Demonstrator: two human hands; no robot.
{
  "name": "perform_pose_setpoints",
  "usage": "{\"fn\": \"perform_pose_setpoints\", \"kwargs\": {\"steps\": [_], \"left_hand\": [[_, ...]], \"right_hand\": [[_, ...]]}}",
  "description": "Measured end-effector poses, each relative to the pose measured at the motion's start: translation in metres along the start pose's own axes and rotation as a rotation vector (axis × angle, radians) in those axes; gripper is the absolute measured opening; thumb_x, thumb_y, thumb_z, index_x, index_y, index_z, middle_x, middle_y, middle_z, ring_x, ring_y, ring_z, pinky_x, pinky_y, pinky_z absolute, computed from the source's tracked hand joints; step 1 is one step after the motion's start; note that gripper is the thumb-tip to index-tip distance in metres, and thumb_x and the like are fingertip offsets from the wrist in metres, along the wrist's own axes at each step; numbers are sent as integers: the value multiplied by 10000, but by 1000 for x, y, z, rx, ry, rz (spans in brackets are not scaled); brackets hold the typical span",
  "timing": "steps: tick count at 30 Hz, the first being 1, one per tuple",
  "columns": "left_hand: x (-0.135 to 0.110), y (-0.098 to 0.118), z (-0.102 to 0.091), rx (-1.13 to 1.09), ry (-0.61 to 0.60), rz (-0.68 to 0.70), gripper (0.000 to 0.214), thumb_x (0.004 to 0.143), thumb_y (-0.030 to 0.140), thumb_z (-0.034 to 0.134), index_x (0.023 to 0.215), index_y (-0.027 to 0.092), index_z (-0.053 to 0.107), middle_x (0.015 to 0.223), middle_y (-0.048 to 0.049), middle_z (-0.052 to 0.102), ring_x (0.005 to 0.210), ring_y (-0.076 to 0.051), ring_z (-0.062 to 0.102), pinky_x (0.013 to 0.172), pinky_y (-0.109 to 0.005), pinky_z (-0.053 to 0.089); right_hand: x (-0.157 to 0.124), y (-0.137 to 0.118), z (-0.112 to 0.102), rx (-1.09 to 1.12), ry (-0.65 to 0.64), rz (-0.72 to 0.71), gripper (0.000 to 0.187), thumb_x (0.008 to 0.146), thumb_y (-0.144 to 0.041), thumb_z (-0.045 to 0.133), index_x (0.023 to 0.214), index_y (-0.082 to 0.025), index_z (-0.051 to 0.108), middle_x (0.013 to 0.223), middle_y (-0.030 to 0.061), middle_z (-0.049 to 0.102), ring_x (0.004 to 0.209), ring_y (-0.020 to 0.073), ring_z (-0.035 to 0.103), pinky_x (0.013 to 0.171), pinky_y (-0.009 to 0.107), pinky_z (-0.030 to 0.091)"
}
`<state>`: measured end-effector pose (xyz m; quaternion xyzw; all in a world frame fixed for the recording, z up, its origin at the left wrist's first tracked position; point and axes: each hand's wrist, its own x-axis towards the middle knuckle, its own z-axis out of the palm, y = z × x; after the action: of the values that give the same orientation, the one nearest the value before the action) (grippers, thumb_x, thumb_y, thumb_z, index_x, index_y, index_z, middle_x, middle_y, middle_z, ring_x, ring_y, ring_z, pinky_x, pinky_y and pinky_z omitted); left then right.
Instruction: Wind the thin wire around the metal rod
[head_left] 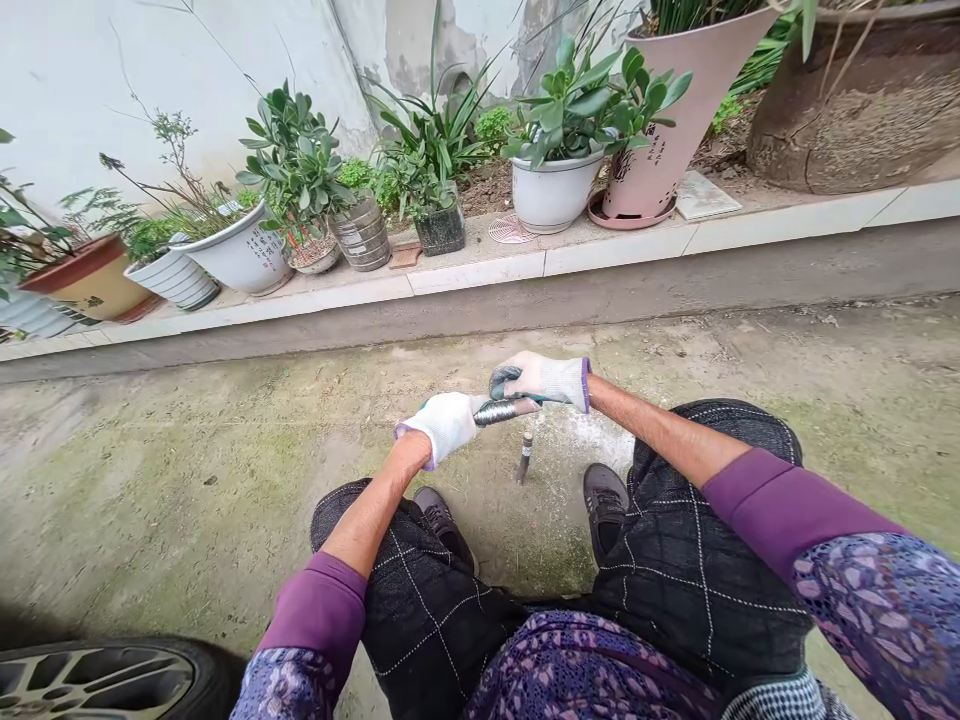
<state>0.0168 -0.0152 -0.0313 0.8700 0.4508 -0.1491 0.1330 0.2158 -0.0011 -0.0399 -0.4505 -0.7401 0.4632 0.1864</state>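
A tyre [97, 680] shows at the bottom left corner, on the mossy concrete ground [187, 480]. Along the ledge [480, 272] behind stand pots: a brown pot [90, 285] at far left, a ribbed white pot [176, 278], then a white bowl pot [240, 255] with writing on it.

The left hand [444, 425] (in a white knit glove) has its fingers wrapped shut around one end of a grey rod [501, 410], which lies roughly level between the two hands, over the ground ahead of the knees. Just below the rod a short dark tool [525, 455] stands tilted, its tip on a whitish dusty patch; whether it joins the rod I cannot tell. The right hand [541, 380], gloved too, closes its fingers over the rod's other end from above.

Two dark shoes [604, 500] rest on the ground either side of the patch. Further right on the ledge sit a white plant pot [551, 195] and a leaning pink pot [667, 130].
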Motion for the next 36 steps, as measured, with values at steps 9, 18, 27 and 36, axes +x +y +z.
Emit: {"fn": "perform_pose_setpoints", "kwargs": {"steps": [9,18,27,36], "left_hand": [[-17,-7,-23,-984,501,-248,314,756,305,632,1026,154,687,689,30,565,499,-84,436,414,-184,355],[5,-24,-12,57,294,-336,289,941,186,471,1161,184,658,875,-122,732,793,-244,716,709,-323,519],[2,-2,11,355,30,19,342,956,139,445,1201,211,673,892,-142,746,872,-307,753,738,-365,540],[-5,-1,-2,79,-24,-49,281,906,186,579,1158,194,704,929,-128,742,905,-305,730,777,-384,552]], "right_hand": [[-7,-12,8,314,167,120,150,796,-257,595,872,-155,674,585,-32,561,432,71,432,380,187,320],[-12,-6,25,-103,127,-14,163,836,-259,568,804,-158,690,707,-8,636,627,120,511,586,228,374],[-11,-1,12,-363,79,-5,215,856,-213,557,883,-147,759,898,57,755,788,168,612,713,240,405],[0,6,11,-194,87,26,239,818,-249,618,957,-131,773,928,64,765,827,178,654,739,248,463]]}}
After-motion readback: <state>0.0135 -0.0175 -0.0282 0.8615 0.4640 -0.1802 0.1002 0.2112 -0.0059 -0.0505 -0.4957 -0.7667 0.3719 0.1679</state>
